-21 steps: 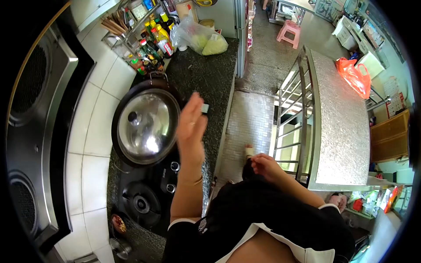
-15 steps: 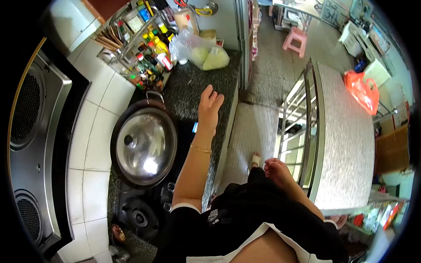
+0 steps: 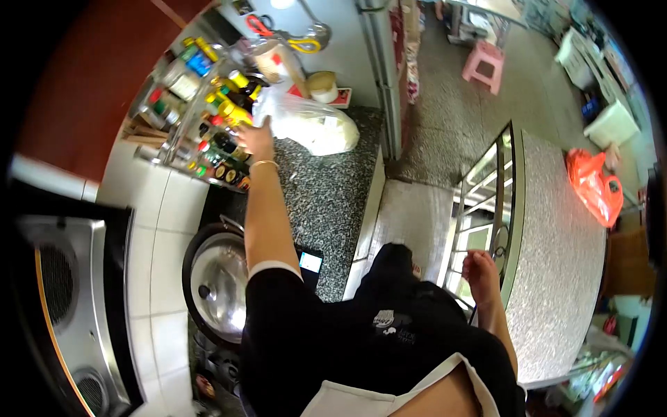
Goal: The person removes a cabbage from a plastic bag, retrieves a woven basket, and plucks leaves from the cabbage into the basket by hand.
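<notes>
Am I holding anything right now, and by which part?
Your left hand is at the bottles; whether it holds one, I can't tell. Your right hand appears empty.

There are two hands: one left hand (image 3: 258,144) and one right hand (image 3: 482,274). At the left fingers (image 3: 245,132) stand at least five bottles (image 3: 235,112); crowding hides the exact number. Right of these fingers lies one clear bag (image 3: 316,131); nearer the body, one phone (image 3: 310,261), one pan (image 3: 198,247), one lid (image 3: 221,278). Beyond the right fingers (image 3: 476,260): one red bag (image 3: 593,184), one stool (image 3: 483,64).
</notes>
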The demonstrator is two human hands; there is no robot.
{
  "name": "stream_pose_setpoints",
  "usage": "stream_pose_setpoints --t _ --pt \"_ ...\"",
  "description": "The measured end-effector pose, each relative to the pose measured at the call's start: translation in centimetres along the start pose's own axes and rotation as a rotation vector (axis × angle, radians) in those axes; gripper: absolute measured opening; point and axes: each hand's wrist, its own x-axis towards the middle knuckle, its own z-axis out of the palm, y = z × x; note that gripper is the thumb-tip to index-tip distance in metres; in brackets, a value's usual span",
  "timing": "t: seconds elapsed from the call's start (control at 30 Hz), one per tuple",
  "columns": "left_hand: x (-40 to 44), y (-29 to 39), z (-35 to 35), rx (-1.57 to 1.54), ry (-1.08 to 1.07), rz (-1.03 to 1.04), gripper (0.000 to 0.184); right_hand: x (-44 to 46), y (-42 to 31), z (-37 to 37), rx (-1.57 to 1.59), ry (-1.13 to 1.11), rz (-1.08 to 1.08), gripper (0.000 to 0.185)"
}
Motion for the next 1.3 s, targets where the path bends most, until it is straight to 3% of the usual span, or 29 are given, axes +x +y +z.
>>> stream_pose_setpoints --t 0.07,0.1,0.13,0.17,0.2,0.23,0.3,0.33,0.43,0.47,0.53,0.67,0.73,0.77,0.83,0.9,0.93,1.0,1.1,1.2,1.3 --pt "3.2 0.5 0.7 0.028 0.077 0.015 0.115 0.5 -0.2 -0.1 0.042 0.018 -0.063 0.015" --pt "3.7 0.8 -0.2 0.028 0.027 0.141 0.117 0.6 -0.3 0.5 0.059 0.072 -0.069 0.015" --pt "4.7 0.5 0.9 0.194 0.008 0.107 0.116 0.5 -0.7 0.9 0.078 0.141 -0.089 0.015" --pt "8.7 -1.5 3.7 0.282 -0.163 0.194 0.114 0.5 -0.9 1.3 0.063 0.170 -0.082 0.015" --pt "9.2 -2.5 5.9 -0.134 -0.221 0.367 0.101 1.0 -1.1 1.9 0.060 0.201 -0.087 0.016" --pt "12.6 -5.4 9.7 -0.015 -0.354 0.633 0.065 0.7 -1.3 2.1 0.052 0.228 -0.085 0.015" --pt "10.5 -3.1 11.8 -0.475 -0.254 0.899 0.019 1.3 -1.7 3.3 0.076 0.257 -0.091 0.015" --pt "7.2 -0.4 10.4 -0.414 -0.269 0.733 0.019 1.4 -1.5 3.5 0.095 0.269 -0.077 0.015" --pt "-0.1 6.3 8.9 -0.630 -0.266 0.652 0.018 1.3 -2.8 4.2 0.093 0.249 -0.068 0.015" --pt "-4.0 10.2 6.1 -0.849 -0.441 0.463 0.014 1.5 -3.1 4.3 0.119 0.280 -0.098 0.015" --pt "-8.4 13.7 4.6 -0.869 -0.748 0.508 0.012 1.4 -3.5 3.9 0.103 0.247 -0.107 0.016" --pt "-16.1 19.8 2.8 -0.992 -0.940 0.489 0.010 1.0 -3.6 2.6 0.149 0.246 -0.204 0.021" --pt "-20.2 23.3 0.8 -1.210 -1.087 0.354 0.010 0.1 -3.5 1.4 0.124 0.278 -0.226 0.027" --pt "-22.1 25.4 0.2 -1.075 -0.840 0.889 0.010 0.0 -4.2 1.3 0.089 0.280 -0.266 0.034" --pt "-28.4 27.5 -0.2 -0.940 -0.548 1.441 0.012 -1.7 -4.5 1.2 0.152 0.317 -0.303 0.044" --pt "-36.7 29.3 -1.3 -1.350 -1.075 0.887 0.014 -2.7 -3.8 -1.3 0.247 0.300 -0.401 0.073" --pt "-40.0 30.4 -1.6 -1.554 -1.518 0.132 0.014 -3.1 -4.9 -1.4 0.291 0.327 -0.482 0.078" --pt "-47.0 31.3 0.1 -1.588 -1.729 0.213 0.011 -4.2 -6.3 -3.9 0.312 0.449 -0.612 0.081" --pt "-57.2 30.4 -0.2 -1.606 -1.844 0.587 0.013 -5.0 -7.7 -9.6 0.396 0.550 -0.795 0.082" --pt "-63.0 27.9 -0.3 -1.194 -1.750 1.209 0.016 -5.8 -9.2 -14.6 0.446 0.593 -0.861 0.076" --pt "-65.6 24.3 1.5 -1.178 -1.598 1.493 0.034 -6.1 -10.0 -18.7 0.554 0.558 -0.856 0.078"
